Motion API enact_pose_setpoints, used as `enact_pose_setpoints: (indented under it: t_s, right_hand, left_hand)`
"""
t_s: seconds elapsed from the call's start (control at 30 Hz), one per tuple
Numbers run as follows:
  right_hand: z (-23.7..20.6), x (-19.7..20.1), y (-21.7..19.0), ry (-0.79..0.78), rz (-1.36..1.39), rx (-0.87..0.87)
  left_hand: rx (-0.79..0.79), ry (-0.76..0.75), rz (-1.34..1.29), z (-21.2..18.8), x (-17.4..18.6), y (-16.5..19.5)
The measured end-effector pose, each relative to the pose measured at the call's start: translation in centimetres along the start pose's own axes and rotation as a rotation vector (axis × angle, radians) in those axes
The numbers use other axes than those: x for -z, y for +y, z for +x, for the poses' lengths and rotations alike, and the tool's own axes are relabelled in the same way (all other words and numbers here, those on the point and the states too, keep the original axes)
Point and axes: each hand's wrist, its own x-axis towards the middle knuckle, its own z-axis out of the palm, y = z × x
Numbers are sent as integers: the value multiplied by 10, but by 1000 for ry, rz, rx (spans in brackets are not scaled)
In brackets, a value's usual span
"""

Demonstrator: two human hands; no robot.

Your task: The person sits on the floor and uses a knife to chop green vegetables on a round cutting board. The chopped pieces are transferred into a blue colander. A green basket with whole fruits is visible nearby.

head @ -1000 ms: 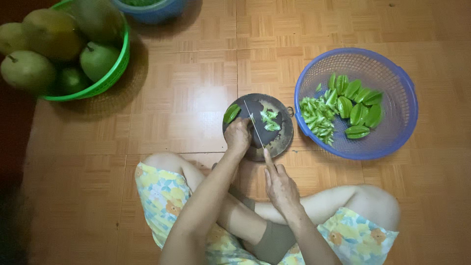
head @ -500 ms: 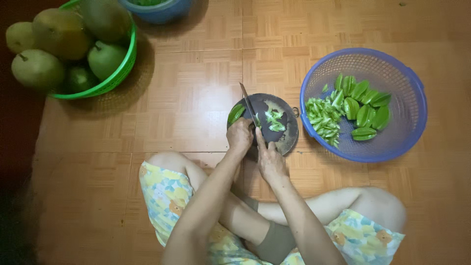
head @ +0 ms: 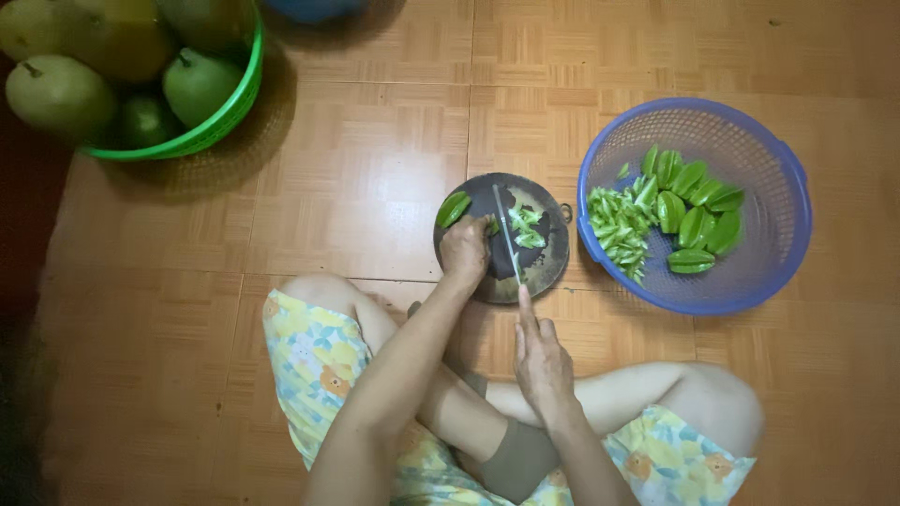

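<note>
Both hands at work over the round dark cutting board (head: 544, 267) on the wooden parquet floor (head: 356, 187), just beyond the person's crossed legs. Left hand (head: 466, 251): fingers curled down, pressing a green fruit piece (head: 454, 208) onto the board's left edge; the piece sticks out past the knuckles on the far side. Right hand (head: 541, 361): closed around the handle of a kitchen knife (head: 507, 245), index finger laid forward along it; blade runs away from the body across the board's middle, just right of the left hand. Small pale-green cut strips (head: 527, 225) lie on the board right of the blade.

Far left: green plastic basket (head: 202, 136) holding large whole green-yellow fruits (head: 61, 94), well apart from the board. Far edge, centre: part of a blue container (head: 314, 9), contents hidden. Right: round blue plastic mesh basket (head: 750, 141) just beside the board, holding a heap of thin green strips (head: 619, 225) on its left side and larger green slices (head: 694, 201) toward the middle. Person wears yellow floral shorts (head: 309, 361).
</note>
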Motion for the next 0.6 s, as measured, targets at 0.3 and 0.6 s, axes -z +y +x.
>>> enact_pose_setpoints:
  t_s: [0.3, 0.6]
  right_hand:
    - [5, -2, -3, -47, -65, 56]
    - [64, -43, 4, -46, -77, 41]
  left_hand:
    - [-89, -55, 107, -1, -5, -3]
    - [-56, -26, 18, -3, 13, 9]
